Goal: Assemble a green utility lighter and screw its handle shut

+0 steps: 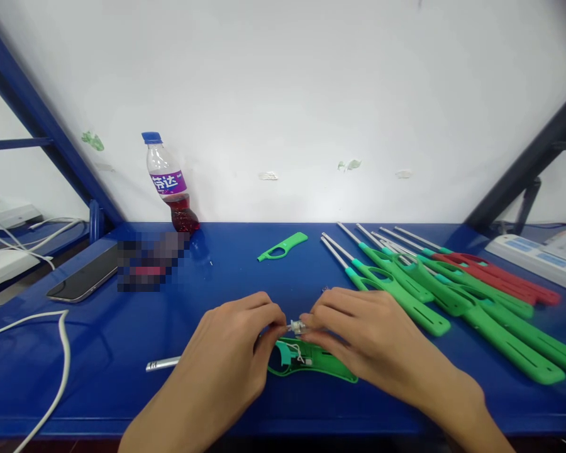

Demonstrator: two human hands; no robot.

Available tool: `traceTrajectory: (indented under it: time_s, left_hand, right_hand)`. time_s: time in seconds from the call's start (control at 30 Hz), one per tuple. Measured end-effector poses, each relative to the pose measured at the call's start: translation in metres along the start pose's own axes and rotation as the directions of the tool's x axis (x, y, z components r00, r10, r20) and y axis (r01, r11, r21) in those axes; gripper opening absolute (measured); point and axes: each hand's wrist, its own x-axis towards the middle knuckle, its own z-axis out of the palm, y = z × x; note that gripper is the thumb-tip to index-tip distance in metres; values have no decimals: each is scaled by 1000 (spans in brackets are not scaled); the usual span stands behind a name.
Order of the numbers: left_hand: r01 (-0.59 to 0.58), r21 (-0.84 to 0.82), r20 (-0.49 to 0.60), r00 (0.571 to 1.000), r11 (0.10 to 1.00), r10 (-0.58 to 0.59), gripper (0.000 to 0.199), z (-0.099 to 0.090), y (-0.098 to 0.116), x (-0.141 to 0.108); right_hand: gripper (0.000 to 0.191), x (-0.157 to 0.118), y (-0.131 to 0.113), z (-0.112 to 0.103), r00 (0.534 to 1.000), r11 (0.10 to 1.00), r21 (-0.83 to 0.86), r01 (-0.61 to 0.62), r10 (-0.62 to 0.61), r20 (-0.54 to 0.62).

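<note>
Between the fingertips of both hands is a small clear part with metal bits [297, 326]. My left hand [245, 340] pinches its left end, and my right hand [358, 327] holds its right end. Just below lies an opened green lighter handle [332, 366] on the blue table, with a teal trigger [283, 355] and thin white wires showing inside. A silver tube [163, 363] sticks out to the left from beneath my left hand, which hides its middle.
A loose green shell half [283, 246] lies near the wall. Several green and red lighters [434, 283] cover the right side. On the left are a bottle [170, 182], a phone [87, 277] and a white cable [65, 352]. A power strip [538, 258] sits far right.
</note>
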Motion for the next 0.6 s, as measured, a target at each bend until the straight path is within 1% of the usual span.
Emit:
traceTrajectory:
  time_s: [0.1,0.23,0.3,0.37,0.6]
  left_hand:
    - [0,6,-10,1000,1000,0,28,-2,-2,-1]
    - [-9,40,-30,999,999,11,19,-1,-2,-1]
    - [-14,78,-14,1000,997,15,15,0,-2,0]
    - [-24,102,6,1000,994,23,16,1,-3,1]
    - [-29,89,21,999,996,27,23,0,-4,1]
  right_hand:
    - [14,-1,1,2,998,999,16,-51,52,-19]
    - [18,-1,1,2,993,993,34,-115,115,-17]
    - [20,-1,1,3,992,992,33,-125,125,-10]
    - [22,0,1,3,992,992,31,-126,126,-1]
    - [24,-2,0,3,993,993,21,-120,119,22]
